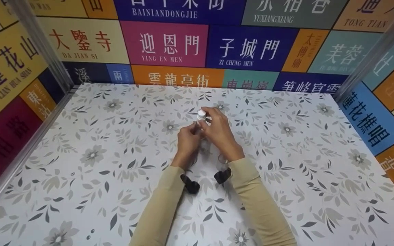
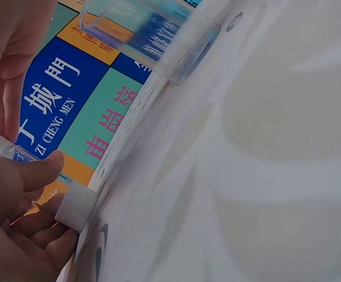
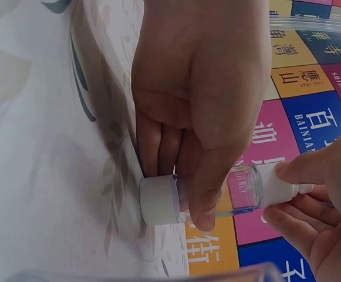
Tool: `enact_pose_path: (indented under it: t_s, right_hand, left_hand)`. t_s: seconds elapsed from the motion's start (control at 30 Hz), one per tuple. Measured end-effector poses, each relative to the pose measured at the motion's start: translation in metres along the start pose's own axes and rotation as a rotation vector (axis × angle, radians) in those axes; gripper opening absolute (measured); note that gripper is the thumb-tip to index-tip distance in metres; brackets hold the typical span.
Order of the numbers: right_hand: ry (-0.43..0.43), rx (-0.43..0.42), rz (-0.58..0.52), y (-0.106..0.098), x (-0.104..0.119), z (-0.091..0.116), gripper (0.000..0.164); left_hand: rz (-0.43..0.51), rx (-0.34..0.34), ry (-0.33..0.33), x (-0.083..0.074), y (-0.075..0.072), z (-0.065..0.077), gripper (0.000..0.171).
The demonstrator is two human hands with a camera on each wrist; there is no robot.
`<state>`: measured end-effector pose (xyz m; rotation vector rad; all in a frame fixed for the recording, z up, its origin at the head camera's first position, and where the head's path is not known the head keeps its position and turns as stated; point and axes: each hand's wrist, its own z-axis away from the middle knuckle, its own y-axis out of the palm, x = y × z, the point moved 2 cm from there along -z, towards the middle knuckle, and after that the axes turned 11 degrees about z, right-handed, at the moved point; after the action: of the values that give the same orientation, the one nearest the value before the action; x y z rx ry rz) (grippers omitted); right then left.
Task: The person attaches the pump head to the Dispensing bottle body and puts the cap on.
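Note:
Above the patterned table, both hands are on a small clear bottle (image 3: 243, 191) with a white top (image 1: 201, 113). My right hand (image 1: 221, 129) pinches the top between thumb and fingers; a small nozzle juts out there in the right wrist view. Lower down, my left hand (image 1: 187, 139) grips the clear body, its thumb across it. A white cylindrical piece (image 2: 76, 205) shows below the left thumb, in line with the bottle. The bottle stands roughly upright, its middle partly hidden by the left hand.
A clear container (image 2: 196, 56) stands on the table near the right wrist. Flower-patterned cloth (image 1: 91, 191) covers the tabletop. Panels with coloured signs (image 1: 164, 44) enclose the back and sides. Posts (image 1: 364, 61) rise at the back corners. Dark wrist cameras (image 1: 191, 184) sit on both sleeves.

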<state>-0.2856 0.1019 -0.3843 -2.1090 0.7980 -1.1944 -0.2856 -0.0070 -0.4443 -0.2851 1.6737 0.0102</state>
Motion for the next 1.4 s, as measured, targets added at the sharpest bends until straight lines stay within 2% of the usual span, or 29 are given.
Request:
enact_pose_path:
  t_s: [0.13, 0.3, 0.57, 0.7, 1.0, 1.3, 1.4]
  right_hand:
    - [0.007, 0.002, -0.005, -0.0005, -0.0003, -0.0014, 0.039]
    - [0.005, -0.008, -0.015, -0.0006, -0.0007, -0.0017, 0.038]
    - [-0.006, -0.030, -0.017, 0.0001, 0.0001, -0.0009, 0.034]
    - [-0.007, -0.033, -0.018, -0.0011, -0.0002, -0.0012, 0.033]
    - [-0.006, -0.027, -0.031, -0.0009, -0.0001, -0.0008, 0.033]
    - [-0.011, -0.006, -0.004, -0.0008, 0.0007, -0.0006, 0.032]
    - [-0.011, -0.004, -0.001, -0.0019, 0.0011, -0.0004, 0.032]
  left_hand:
    - [0.010, -0.009, -0.002, -0.0013, -0.0003, -0.0004, 0.017]
    - [0.052, -0.002, -0.034, 0.0003, 0.0006, -0.0002, 0.026]
    - [0.028, -0.015, -0.015, 0.0010, 0.0008, -0.0009, 0.016]
    - [0.006, -0.011, -0.004, 0.0004, 0.0005, -0.0013, 0.018]
    - [0.012, -0.006, -0.030, 0.0015, 0.0009, -0.0012, 0.021]
    - [0.017, -0.023, -0.031, 0.0002, 0.0008, -0.0002, 0.012]
    - [0.051, -0.024, -0.050, -0.0001, 0.0013, 0.0004, 0.010]
